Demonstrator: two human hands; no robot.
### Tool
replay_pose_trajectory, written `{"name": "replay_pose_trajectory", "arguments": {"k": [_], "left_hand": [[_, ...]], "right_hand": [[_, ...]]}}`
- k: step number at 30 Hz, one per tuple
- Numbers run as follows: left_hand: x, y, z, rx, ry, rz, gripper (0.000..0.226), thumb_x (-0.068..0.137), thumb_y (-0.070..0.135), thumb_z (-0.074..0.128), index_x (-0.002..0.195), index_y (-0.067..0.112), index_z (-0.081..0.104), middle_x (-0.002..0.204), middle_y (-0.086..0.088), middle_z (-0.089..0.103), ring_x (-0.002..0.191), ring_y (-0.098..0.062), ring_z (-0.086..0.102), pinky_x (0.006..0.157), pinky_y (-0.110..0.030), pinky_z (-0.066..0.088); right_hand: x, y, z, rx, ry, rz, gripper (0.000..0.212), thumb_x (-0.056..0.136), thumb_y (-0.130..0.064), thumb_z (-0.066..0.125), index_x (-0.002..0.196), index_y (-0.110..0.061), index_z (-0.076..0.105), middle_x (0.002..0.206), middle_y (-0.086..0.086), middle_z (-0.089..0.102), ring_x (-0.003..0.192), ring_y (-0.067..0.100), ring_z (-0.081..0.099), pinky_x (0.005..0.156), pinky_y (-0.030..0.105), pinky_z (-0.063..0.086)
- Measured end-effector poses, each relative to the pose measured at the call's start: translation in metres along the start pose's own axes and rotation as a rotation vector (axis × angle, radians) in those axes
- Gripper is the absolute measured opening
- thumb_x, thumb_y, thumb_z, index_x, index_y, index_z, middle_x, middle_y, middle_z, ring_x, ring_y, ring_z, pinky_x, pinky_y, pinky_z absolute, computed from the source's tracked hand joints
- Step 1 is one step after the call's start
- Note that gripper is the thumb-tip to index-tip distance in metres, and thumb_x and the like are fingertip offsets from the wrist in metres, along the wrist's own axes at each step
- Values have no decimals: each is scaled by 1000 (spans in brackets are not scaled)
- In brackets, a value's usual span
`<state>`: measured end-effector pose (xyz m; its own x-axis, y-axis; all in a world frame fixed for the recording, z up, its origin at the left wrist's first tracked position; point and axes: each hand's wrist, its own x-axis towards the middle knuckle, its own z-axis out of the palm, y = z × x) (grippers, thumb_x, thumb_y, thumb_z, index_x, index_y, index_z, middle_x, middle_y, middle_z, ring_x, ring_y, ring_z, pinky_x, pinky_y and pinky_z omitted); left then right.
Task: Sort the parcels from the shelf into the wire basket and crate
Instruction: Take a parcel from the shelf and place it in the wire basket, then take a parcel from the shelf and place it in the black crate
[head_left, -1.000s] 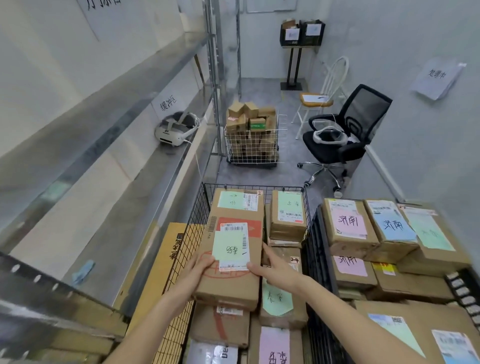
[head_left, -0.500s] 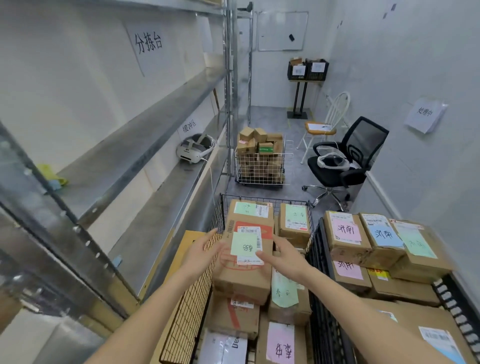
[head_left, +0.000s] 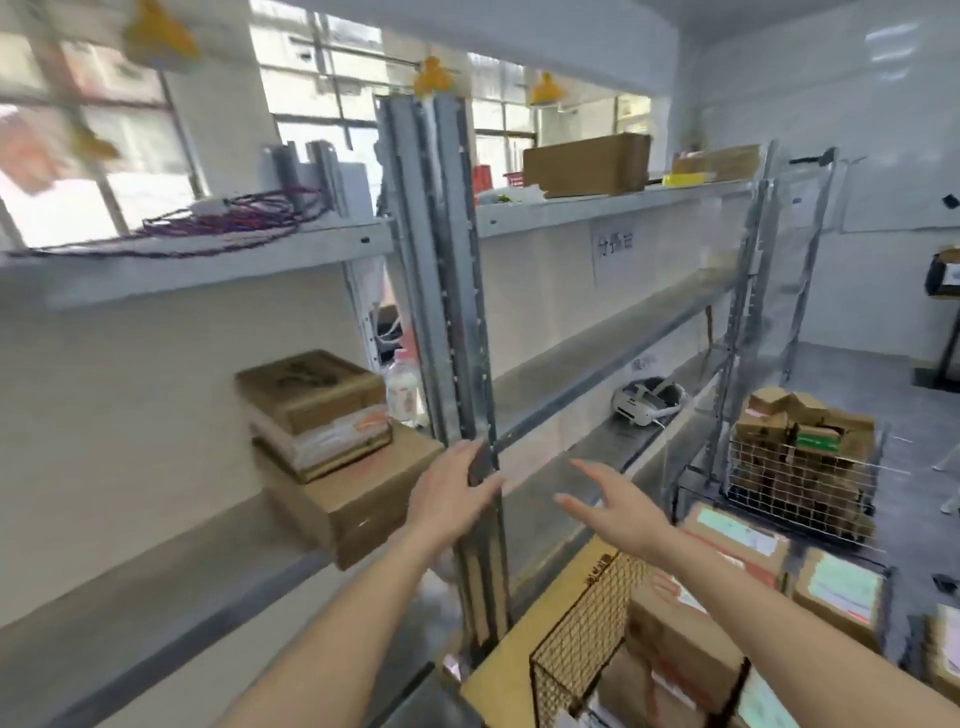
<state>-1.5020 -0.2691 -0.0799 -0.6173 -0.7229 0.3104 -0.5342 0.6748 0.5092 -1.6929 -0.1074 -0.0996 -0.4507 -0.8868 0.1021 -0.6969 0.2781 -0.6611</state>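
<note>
Galvanised grey steel shelf (head_left: 597, 332) fills most of the view, several tiers, upright post at centre. Frame blurred throughout.

Brown cardboard parcels on the middle tier, left of the post: three counted, stacked. Bottom one (head_left: 358, 499) is the largest, plain kraft. Middle one (head_left: 332, 441) is pale with an orange mark on its side. Top one (head_left: 306, 389) is brown with a dark print on its lid, too smeared to read. One more long brown box (head_left: 587, 163) lies on the top tier, right of the post.

Dark wire basket (head_left: 576, 649) at lower right on the floor, just beside the shelf, holding labelled brown parcels (head_left: 685, 639); pale green and white labels show, exact count not clear. A second, lighter wire basket (head_left: 800, 478) stands farther back, heaped with small brown boxes.

White headset (head_left: 647, 402) sits on the lower tier, right of the post. Purple cables (head_left: 228, 223) lie coiled on the top tier at left.

Left hand (head_left: 452, 493) is raised in front of the post, near the stacked parcels, fingers straight and close together, holding nothing. Right hand (head_left: 618, 512) is raised above the basket's corner, fingers spread apart, holding nothing. Two hands, both bare forearms in view.
</note>
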Motion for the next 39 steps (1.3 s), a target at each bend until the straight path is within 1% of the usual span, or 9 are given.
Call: {"name": "replay_pose_trajectory", "arguments": {"k": [4, 12, 17, 21, 24, 26, 33, 36, 39], "left_hand": [[-51, -17, -75, 1, 139, -44, 51, 95, 53, 59, 140, 32, 53, 137, 15, 54, 127, -7, 50, 102, -30, 43], [-102, -55, -168, 62, 306, -257, 61, 98, 52, 55, 152, 26, 42, 154, 1, 46, 141, -20, 42, 110, -36, 37], [-88, -77, -186, 29, 293, -331, 71, 96, 62, 49, 155, 23, 39, 155, -3, 45, 141, -22, 43, 112, -37, 36], [-54, -105, -182, -43, 286, -345, 93, 81, 85, 37, 156, 29, 36, 156, 5, 43, 143, -18, 41, 115, -40, 38], [-31, -105, -179, -116, 283, -352, 84, 91, 74, 46, 156, 23, 34, 158, -1, 41, 145, -23, 39, 116, -41, 36], [-16, -107, -175, -180, 283, -362, 72, 96, 64, 48, 153, 21, 40, 155, -3, 46, 142, -24, 43, 110, -34, 36], [20, -125, -163, -514, 277, -459, 57, 97, 60, 50, 138, 21, 56, 137, -3, 63, 124, -22, 58, 95, -24, 40], [22, -127, -160, -672, 288, -498, 69, 91, 61, 60, 144, 17, 53, 138, -2, 62, 120, -18, 59, 96, -23, 40], [16, -118, -160, -748, 302, -479, 66, 93, 56, 60, 149, 23, 46, 136, 3, 61, 113, -12, 57, 90, -15, 42]], "right_hand": [[-6, -74, 15, 49, -34, -183, 70, 94, -61, 57, 154, -31, 36, 158, -7, 39, 144, 13, 36, 118, 43, 34], [1, -175, 40, 27, -73, -379, 67, 96, -58, 55, 154, -33, 35, 160, -6, 36, 144, 15, 36, 116, 42, 34], [33, -204, 49, 14, -59, -410, 68, 97, -57, 55, 155, -31, 35, 160, -6, 37, 144, 14, 37, 115, 41, 35], [71, -218, 55, 26, -40, -398, 68, 96, -57, 55, 156, -30, 35, 161, -6, 33, 144, 15, 39, 113, 40, 38], [97, -227, 61, 38, -33, -389, 72, 93, -65, 52, 155, -33, 35, 160, -6, 35, 140, 16, 43, 111, 43, 41], [116, -232, 67, 69, -30, -367, 69, 93, -65, 51, 153, -34, 37, 157, -8, 39, 136, 15, 46, 109, 43, 43], [159, -245, 89, 343, -127, -294, 53, 100, -46, 57, 146, -23, 47, 132, -2, 62, 116, 13, 60, 88, 24, 47], [162, -244, 94, 476, -150, -217, 59, 97, -46, 62, 148, -24, 44, 125, -4, 62, 112, 12, 61, 91, 25, 51], [156, -241, 89, 514, -138, -231, 58, 96, -40, 66, 148, -22, 46, 113, -16, 61, 101, -2, 59, 75, 10, 49]]}}
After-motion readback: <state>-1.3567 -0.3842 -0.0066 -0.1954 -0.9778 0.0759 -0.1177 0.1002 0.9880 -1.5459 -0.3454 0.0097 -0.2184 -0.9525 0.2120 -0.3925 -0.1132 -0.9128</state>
